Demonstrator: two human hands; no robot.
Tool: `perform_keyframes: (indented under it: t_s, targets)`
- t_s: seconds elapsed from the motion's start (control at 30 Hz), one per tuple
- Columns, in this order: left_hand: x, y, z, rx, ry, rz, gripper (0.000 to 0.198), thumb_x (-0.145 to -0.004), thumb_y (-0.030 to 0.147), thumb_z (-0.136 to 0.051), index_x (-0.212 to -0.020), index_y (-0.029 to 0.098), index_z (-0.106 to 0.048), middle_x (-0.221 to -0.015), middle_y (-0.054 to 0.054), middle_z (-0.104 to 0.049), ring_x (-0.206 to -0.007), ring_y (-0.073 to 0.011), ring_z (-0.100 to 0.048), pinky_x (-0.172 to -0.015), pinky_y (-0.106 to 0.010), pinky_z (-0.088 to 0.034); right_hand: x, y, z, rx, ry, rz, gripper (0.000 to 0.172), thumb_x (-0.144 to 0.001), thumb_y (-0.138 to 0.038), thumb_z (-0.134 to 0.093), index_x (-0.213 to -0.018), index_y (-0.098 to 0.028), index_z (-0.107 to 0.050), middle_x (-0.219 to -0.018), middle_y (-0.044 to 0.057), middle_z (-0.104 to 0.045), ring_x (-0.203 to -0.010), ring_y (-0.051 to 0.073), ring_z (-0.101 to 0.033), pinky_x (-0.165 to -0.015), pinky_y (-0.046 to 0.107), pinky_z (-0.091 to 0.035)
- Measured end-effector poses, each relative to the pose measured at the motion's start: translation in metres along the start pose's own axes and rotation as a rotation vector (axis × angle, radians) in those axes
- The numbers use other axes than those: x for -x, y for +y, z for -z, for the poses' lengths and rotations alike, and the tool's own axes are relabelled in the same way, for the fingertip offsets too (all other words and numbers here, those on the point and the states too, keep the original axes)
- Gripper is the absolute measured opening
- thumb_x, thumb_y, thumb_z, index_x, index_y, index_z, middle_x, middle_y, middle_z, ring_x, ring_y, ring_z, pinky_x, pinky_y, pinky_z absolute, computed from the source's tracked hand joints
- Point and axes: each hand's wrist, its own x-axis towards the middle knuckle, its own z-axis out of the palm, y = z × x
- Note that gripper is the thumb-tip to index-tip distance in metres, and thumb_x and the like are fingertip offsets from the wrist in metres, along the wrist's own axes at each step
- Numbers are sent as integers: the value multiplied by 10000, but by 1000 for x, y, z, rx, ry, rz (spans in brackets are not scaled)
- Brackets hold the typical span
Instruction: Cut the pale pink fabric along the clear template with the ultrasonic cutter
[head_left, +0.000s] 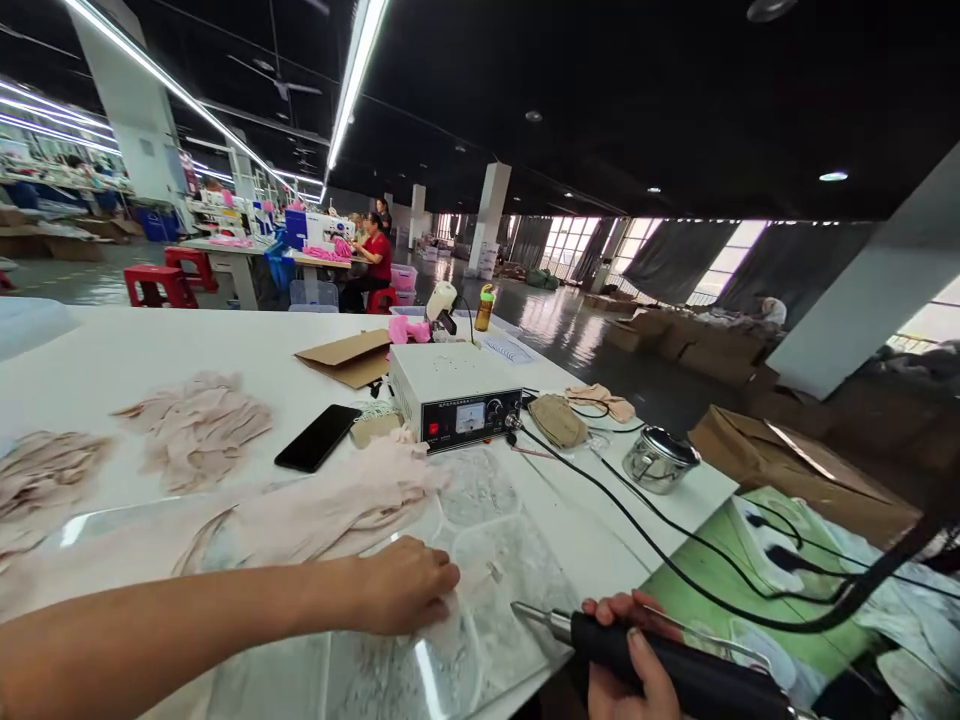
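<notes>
My right hand [626, 660] is wrapped round a thick black handheld tool [675, 672] with a pointed metal tip, which points left over the mat's right edge. My left hand [409, 585] rests closed on the clear glossy mat [487, 540], left of the tip and apart from it. Whatever its curled fingers pinch is hidden. Thin pale pink fabric [330, 510] lies bunched and spread behind my left hand and under the forearm. Beyond the mat stands a white control box [454, 390] with a meter and a red switch; a black cable [600, 490] runs from it to the right.
A phone [317, 438] and a heap of pink fabric [202, 425] lie on the white table [90, 350]. Cardboard [349, 357], a yellow bottle [484, 308] and a metal canister [660, 460] stand around the box. Right of the table are a power strip [765, 545] and cartons. A person sews farther back.
</notes>
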Motion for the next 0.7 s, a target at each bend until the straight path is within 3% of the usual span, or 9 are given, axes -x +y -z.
perform_keyframes:
  t_s: [0.07, 0.2, 0.33, 0.5, 0.7]
  targets:
    - [10, 4, -9, 11, -22, -22, 38, -869, 150, -627, -898, 172, -637, -882, -65, -690, -686, -226, -684, -628, -303, -528, 4, -4, -1, -11, 11, -16, 188, -773, -316, -662, -940, -231, -664, -771, -30, -664, -620, 136, -606, -688, 383, -553]
    - [22, 7, -11, 80, -2, 37, 192, -885, 104, -537, -1047, 159, -623, -960, -94, -675, -724, -235, -679, -646, -312, -519, 12, -8, -6, -34, 12, -55, 192, -768, -314, -644, -940, -230, -663, -757, -27, -641, -621, 129, -586, -682, 362, -543]
    - [28, 3, -7, 220, 56, 162, 187, -878, 86, -486, -924, 164, -650, -920, -72, -675, -752, -203, -673, -675, -270, -507, 18, -9, -6, -55, -47, -86, 206, -784, -330, -645, -963, -231, -659, -757, -16, -620, -631, 134, -574, -665, 352, -533]
    - [21, -2, 4, 327, 108, 207, 242, -924, 126, -419, -914, 176, -655, -812, -11, -697, -690, -144, -653, -617, -200, -472, 23, -11, -15, -66, -176, -167, 211, -769, -368, -687, -940, -246, -667, -729, -17, -585, -600, 137, -567, -625, 357, -536]
    - [-4, -3, 19, 232, 110, 220, 216, -929, 119, -453, -906, 167, -663, -784, -22, -720, -708, -168, -682, -604, -216, -464, 39, 3, -48, -81, -210, 39, 191, -836, -322, -579, -998, -227, -611, -727, -21, -548, -608, 137, -562, -612, 344, -549]
